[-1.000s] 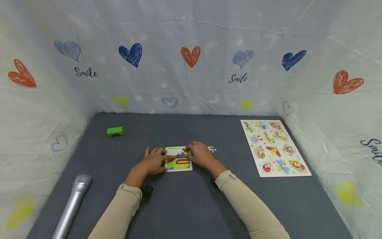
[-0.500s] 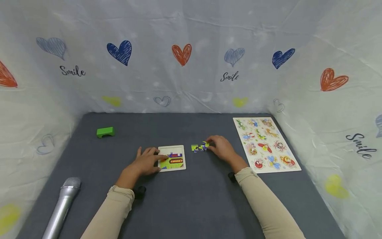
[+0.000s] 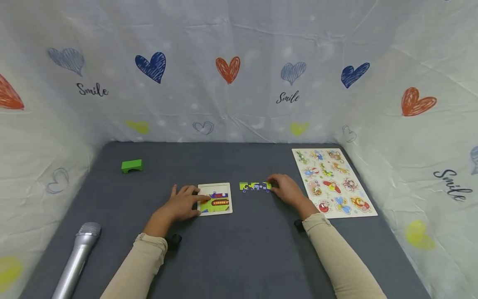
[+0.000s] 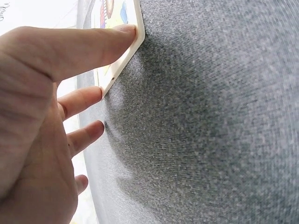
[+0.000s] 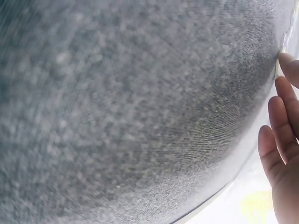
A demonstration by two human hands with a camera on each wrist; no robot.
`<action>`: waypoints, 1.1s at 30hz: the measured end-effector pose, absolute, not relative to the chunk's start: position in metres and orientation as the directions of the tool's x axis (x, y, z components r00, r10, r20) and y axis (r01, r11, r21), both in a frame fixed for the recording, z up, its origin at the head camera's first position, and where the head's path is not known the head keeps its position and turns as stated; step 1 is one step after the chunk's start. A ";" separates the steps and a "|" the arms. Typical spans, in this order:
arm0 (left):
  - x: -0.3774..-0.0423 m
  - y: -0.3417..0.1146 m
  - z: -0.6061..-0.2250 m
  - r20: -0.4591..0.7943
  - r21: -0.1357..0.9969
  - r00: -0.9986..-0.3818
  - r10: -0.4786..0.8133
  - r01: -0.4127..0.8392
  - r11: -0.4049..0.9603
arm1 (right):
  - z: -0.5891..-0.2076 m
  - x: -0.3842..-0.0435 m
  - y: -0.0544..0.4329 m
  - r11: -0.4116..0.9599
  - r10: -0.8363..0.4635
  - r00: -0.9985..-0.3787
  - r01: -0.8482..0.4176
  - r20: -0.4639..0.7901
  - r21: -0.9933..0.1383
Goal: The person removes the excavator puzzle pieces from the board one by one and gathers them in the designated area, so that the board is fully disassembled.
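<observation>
A small framed jigsaw puzzle (image 3: 220, 187) with a colourful vehicle picture lies mid-table; the upper part of its frame is bare. My left hand (image 3: 181, 203) rests on its left side, index finger extended over the picture. In the left wrist view, the thumb of that hand (image 4: 42, 121) touches the frame's edge (image 4: 139, 16), with the other fingers spread. Right of the frame is a short row of green and purple puzzle pieces (image 3: 255, 186). At the row's right end, my right hand (image 3: 287, 190) pinches a puzzle piece (image 3: 267, 186), mostly hidden in the right wrist view.
A board of animal and insect pictures (image 3: 337, 182) lies at the right, close to my right hand. A green arched block (image 3: 132, 165) sits at the back left. The silver microphone (image 3: 78, 257) lies front left. A printed curtain (image 3: 254, 37) encloses the dark table.
My right hand has left the frame and moved right, bringing another piece to the row's right end. My left hand stays on the frame. The head view has shifted slightly.
</observation>
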State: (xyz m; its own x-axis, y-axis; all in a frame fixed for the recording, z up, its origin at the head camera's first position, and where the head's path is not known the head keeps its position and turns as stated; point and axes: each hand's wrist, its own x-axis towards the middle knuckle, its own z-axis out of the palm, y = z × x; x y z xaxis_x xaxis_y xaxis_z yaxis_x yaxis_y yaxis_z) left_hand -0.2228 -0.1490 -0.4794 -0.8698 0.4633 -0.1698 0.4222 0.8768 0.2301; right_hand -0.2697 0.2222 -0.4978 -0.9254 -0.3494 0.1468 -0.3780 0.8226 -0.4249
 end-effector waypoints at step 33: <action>-0.227 -0.158 -0.493 -0.141 0.333 -0.890 0.434 0.371 0.867 | -0.498 -0.265 0.047 0.673 -0.672 -0.734 -0.659 0.094 -0.334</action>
